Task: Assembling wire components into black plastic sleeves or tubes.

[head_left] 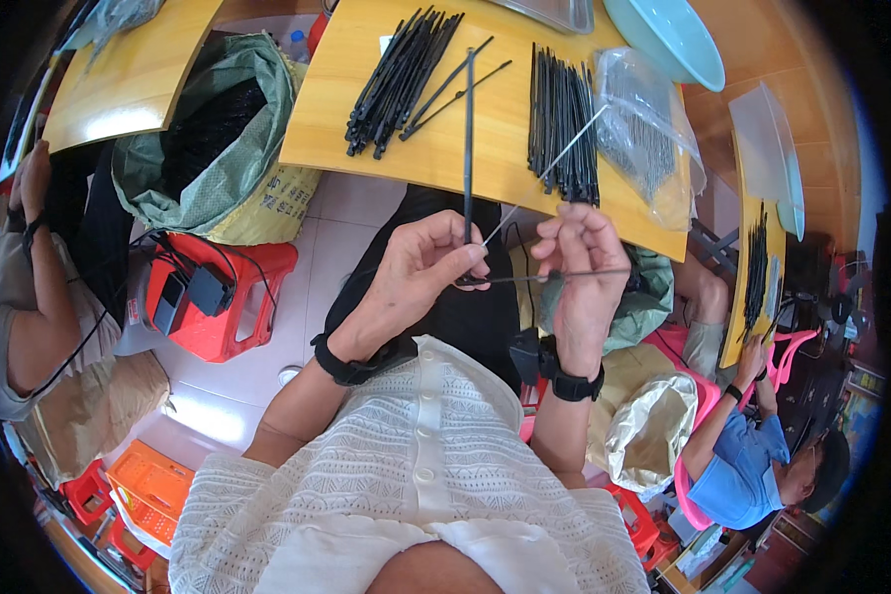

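Observation:
My left hand point(416, 267) is closed, thumb and fingers pinching a thin black rod point(469, 139) that stands up from them. A slender silver wire point(574, 141) slants from those fingertips toward the upper right. Another dark rod point(519, 278) runs sideways from my left hand across the front of my right hand. My right hand point(582, 262) has its fingers curled together; whatever may be pinched in them is hidden. Beyond my hands, two loose black rods point(453, 99) lie on the yellow table point(317, 119).
Bundled black rods lie at left point(396, 84) and right point(561, 124), near a clear bag of thin metal wires point(638, 134). A blue basin point(668, 40) sits farther back. A green sack point(134, 173) and red stool point(237, 332) are at left. Co-workers sit on both sides.

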